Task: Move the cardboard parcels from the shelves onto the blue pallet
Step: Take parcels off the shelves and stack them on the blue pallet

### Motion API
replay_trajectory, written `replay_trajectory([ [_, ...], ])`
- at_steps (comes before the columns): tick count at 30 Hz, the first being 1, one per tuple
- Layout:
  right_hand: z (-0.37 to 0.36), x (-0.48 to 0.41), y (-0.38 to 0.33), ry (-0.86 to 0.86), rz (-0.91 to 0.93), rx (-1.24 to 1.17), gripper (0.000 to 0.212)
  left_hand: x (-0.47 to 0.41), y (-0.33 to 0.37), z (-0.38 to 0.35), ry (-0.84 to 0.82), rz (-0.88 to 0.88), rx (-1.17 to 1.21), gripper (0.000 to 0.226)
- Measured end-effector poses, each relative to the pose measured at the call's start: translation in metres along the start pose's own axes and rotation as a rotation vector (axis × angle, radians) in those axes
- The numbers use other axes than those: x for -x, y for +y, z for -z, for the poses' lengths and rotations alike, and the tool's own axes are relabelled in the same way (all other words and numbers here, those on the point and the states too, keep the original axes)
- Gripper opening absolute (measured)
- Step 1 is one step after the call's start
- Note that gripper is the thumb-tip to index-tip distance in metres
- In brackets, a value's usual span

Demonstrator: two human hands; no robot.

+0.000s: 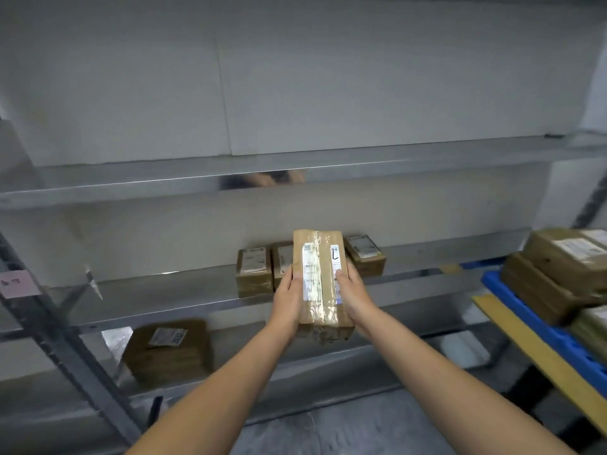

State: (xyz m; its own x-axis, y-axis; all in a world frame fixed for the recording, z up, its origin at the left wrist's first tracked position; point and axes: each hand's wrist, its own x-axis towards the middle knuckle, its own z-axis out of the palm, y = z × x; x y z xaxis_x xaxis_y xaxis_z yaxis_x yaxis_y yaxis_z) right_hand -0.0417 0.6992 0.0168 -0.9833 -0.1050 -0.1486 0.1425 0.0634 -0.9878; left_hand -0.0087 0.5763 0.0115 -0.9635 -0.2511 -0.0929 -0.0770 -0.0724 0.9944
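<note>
The metal shelves [197, 300] fill most of the frame. The blue pallet [538, 323] sits at the right edge and is cut off there. It already carries stacked parcels [558, 267], so how much room is left on it cannot be seen.

The held parcel [323, 280] is at frame centre, in front of the middle shelf and clear of it. It is a long cardboard box with glossy tape and white labels down its top. It looks stiff and probably light. The tape may be slick, so the bare cardboard sides are the better place to grip.

The left hand [285, 300] and right hand [353, 293] clasp its long sides. The thumbs lie on top and the fingers curl out of sight underneath.

A blurred flat parcel [169, 349] lies on the lower shelf. Behind the held box are the small parcels [254, 270], and the middle one is largely hidden. The label print is unreadable.
</note>
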Motion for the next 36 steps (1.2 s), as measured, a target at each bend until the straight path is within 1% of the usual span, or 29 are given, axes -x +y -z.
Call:
replay_trajectory([
  [6, 0.133, 0.062, 0.010, 0.218, -0.039, -0.032, 0.045, 0.049, -0.010, -0.125, -0.241, 0.000, 0.002, 0.033],
  [9, 0.194, 0.094, 0.015, 0.334, -0.031, -0.060, 0.043, 0.075, -0.013, -0.186, -0.377, 0.015, 0.019, 0.029],
  [14, 0.283, 0.141, 0.018, 0.528, -0.022, -0.067, 0.043, 0.111, -0.015, -0.280, -0.576, 0.013, 0.026, 0.026],
  [19, 0.363, 0.174, 0.023, 0.694, -0.041, -0.036, 0.043, 0.137, -0.024, -0.366, -0.730, 0.008, 0.016, 0.030],
  [23, 0.422, 0.180, 0.024, 0.778, -0.067, -0.043, 0.042, 0.146, -0.027, -0.431, -0.817, 0.045, 0.003, 0.037],
  [26, 0.467, 0.172, 0.025, 0.829, -0.104, -0.033, 0.043, 0.140, -0.030, -0.480, -0.851, 0.039, -0.001, 0.038],
  [30, 0.523, 0.148, 0.021, 0.837, -0.081, -0.052, 0.042, 0.119, -0.032, -0.544, -0.878, 0.034, -0.016, 0.038],
  [33, 0.571, 0.120, 0.017, 0.857, -0.097, -0.019, 0.041, 0.098, -0.033, -0.595, -0.894, 0.051, -0.010, 0.043],
  [36, 0.617, 0.091, 0.016, 0.871, -0.088, 0.007, 0.042, 0.079, -0.031, -0.642, -0.895, 0.044, 0.007, 0.032],
])
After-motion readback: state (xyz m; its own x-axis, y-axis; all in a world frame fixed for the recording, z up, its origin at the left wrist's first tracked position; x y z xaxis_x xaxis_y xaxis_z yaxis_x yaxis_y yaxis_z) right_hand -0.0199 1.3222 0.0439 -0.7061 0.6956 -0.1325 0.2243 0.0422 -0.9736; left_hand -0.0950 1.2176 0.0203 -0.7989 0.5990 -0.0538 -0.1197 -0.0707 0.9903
